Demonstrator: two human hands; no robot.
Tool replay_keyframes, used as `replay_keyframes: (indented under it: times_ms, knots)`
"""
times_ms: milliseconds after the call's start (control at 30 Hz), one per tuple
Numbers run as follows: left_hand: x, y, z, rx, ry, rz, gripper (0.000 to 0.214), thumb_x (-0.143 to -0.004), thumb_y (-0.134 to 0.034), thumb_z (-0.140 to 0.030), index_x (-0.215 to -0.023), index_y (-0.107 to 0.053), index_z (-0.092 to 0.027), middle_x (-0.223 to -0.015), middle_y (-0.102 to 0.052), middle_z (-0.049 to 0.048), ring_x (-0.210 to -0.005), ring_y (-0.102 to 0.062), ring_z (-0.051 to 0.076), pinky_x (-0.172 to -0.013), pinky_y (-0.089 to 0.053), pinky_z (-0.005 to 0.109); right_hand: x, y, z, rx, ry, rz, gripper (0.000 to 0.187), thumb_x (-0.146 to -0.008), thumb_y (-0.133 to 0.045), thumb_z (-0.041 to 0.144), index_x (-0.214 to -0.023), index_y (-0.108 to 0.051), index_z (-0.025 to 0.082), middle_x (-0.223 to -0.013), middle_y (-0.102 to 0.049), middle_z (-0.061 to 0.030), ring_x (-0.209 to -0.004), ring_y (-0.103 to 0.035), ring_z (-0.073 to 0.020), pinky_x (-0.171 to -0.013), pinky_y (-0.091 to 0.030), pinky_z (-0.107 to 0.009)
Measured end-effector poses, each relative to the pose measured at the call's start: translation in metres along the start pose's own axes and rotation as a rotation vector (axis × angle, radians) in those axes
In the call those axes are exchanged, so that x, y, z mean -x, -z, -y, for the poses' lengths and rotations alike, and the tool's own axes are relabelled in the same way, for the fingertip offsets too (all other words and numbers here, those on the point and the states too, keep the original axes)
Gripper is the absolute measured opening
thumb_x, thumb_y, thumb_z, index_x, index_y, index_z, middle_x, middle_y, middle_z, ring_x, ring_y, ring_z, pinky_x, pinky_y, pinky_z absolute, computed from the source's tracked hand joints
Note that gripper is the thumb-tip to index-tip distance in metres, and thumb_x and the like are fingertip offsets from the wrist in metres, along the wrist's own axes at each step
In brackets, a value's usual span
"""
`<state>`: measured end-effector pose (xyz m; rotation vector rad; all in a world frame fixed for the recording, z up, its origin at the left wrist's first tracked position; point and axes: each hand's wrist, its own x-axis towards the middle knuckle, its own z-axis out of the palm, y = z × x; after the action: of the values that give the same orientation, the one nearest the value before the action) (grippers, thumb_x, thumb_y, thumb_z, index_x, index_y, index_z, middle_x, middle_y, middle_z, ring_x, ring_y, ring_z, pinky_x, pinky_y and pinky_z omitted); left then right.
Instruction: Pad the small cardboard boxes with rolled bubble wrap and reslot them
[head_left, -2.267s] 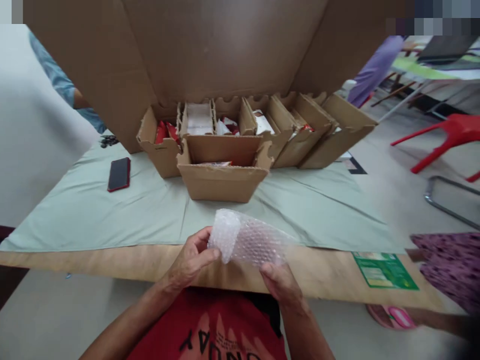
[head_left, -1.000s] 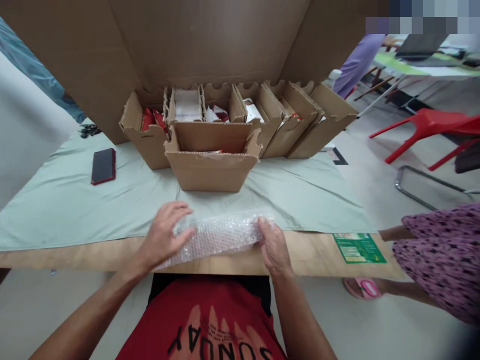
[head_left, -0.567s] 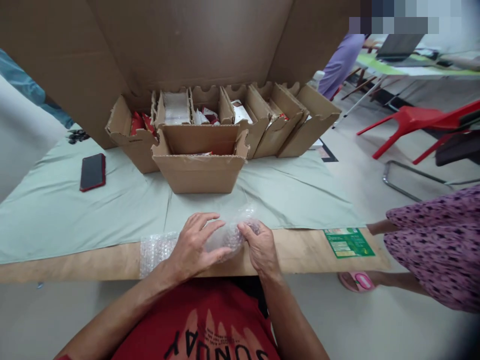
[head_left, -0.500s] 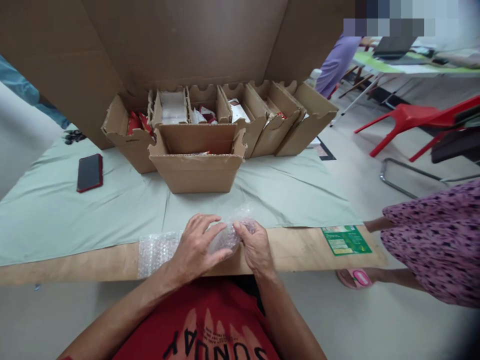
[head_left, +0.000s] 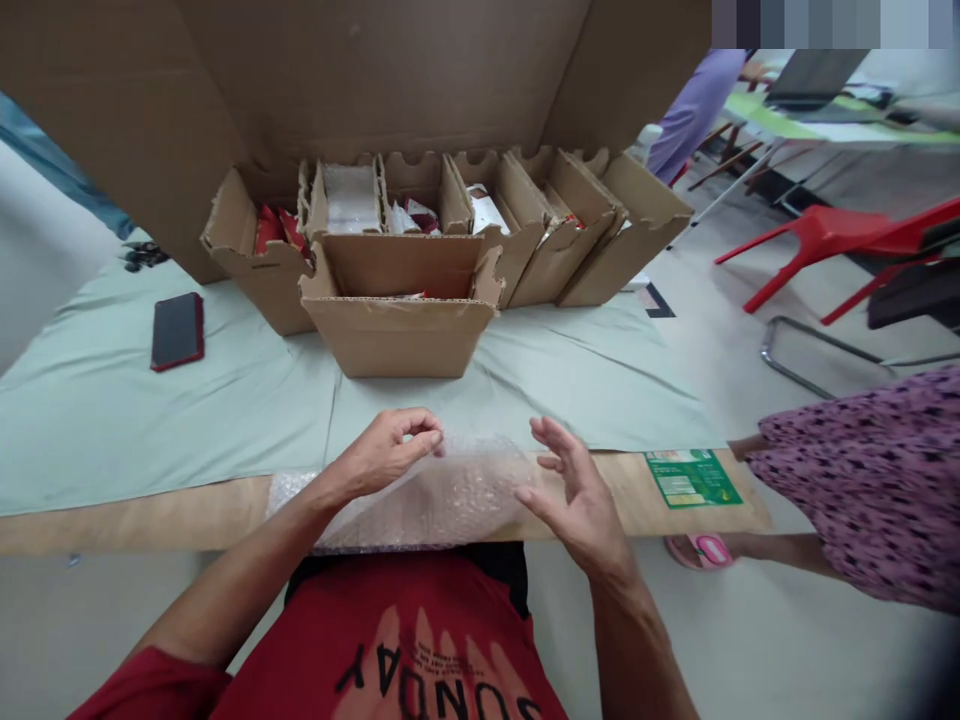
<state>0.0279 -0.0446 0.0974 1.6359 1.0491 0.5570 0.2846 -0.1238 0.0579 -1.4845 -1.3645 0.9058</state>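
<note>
A clear sheet of bubble wrap (head_left: 457, 500) is spread along the bare wooden front edge of the table, close to my body. My left hand (head_left: 390, 450) has thumb and fingers pinched together at the wrap's far edge, around its middle. Off the right end of the sheet, my right hand (head_left: 577, 495) is open, fingers apart and holding nothing. Beyond the hands stands a cardboard bin (head_left: 401, 340) with packets low inside, mostly hidden by its front wall.
Behind it, several cardboard bins (head_left: 585, 215) hold packets and a white box (head_left: 486, 210). A phone (head_left: 178, 331) lies at left, a green printed packet (head_left: 694, 478) at right. A person in a patterned pink garment (head_left: 862, 490) stands at right, near a red chair (head_left: 832, 240).
The bubble wrap, bunched between both hands before, now lies spread out wider. My right hand has let go and moved right; my left hand has closed into a pinch.
</note>
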Motion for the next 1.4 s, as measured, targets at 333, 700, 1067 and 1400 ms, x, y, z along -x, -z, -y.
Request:
replay_keyframes:
  times_ms: [333, 700, 1067, 1400]
  knots:
    - [0.040, 0.029, 0.024, -0.647, 0.049, 0.021, 0.028, -0.074, -0.058, -0.022, -0.098, -0.071, -0.024, -0.084, -0.075, 0.0044, -0.082, -0.070, 0.026, -0.076, -0.051, 0.036, -0.039, -0.025, 0.033, 0.028, 0.077, -0.162, 0.027, -0.090, -0.066, 0.045, -0.077, -0.069, 0.022, -0.063, -0.062, 0.0015, -0.058, -0.055, -0.0141, -0.059, -0.046, -0.028]
    - [0.045, 0.110, 0.065, -0.304, 0.277, -0.336, 0.036, -0.075, -0.061, -0.040, -0.102, -0.068, -0.018, -0.073, -0.069, 0.0011, -0.067, -0.064, 0.019, -0.064, -0.050, 0.029, -0.076, -0.004, -0.025, 0.099, -0.040, -0.072, 0.040, -0.082, -0.066, 0.058, -0.074, -0.069, 0.019, -0.063, -0.064, -0.0009, -0.054, -0.052, -0.0142, -0.056, -0.046, -0.030]
    - [0.053, 0.009, 0.084, -1.053, -0.271, -0.454, 0.054, -0.099, -0.049, -0.025, -0.152, -0.040, -0.016, -0.160, -0.041, 0.0195, -0.152, -0.033, 0.035, -0.121, -0.029, 0.056, -0.032, -0.047, 0.001, 0.757, 0.402, -0.026, 0.055, -0.100, -0.048, 0.034, -0.153, -0.044, 0.022, -0.152, -0.054, -0.0142, -0.142, -0.046, -0.0324, -0.114, -0.037, -0.053]
    - [0.081, 0.010, 0.133, -1.133, -0.021, -0.363, 0.067, -0.099, -0.047, -0.050, -0.152, -0.042, -0.010, -0.162, -0.037, 0.0254, -0.152, -0.031, 0.041, -0.121, -0.028, 0.059, -0.019, -0.043, -0.062, 1.052, 0.367, 0.164, 0.066, -0.103, -0.037, 0.050, -0.159, -0.035, 0.015, -0.161, -0.042, -0.0186, -0.148, -0.039, -0.0349, -0.119, -0.029, -0.054]
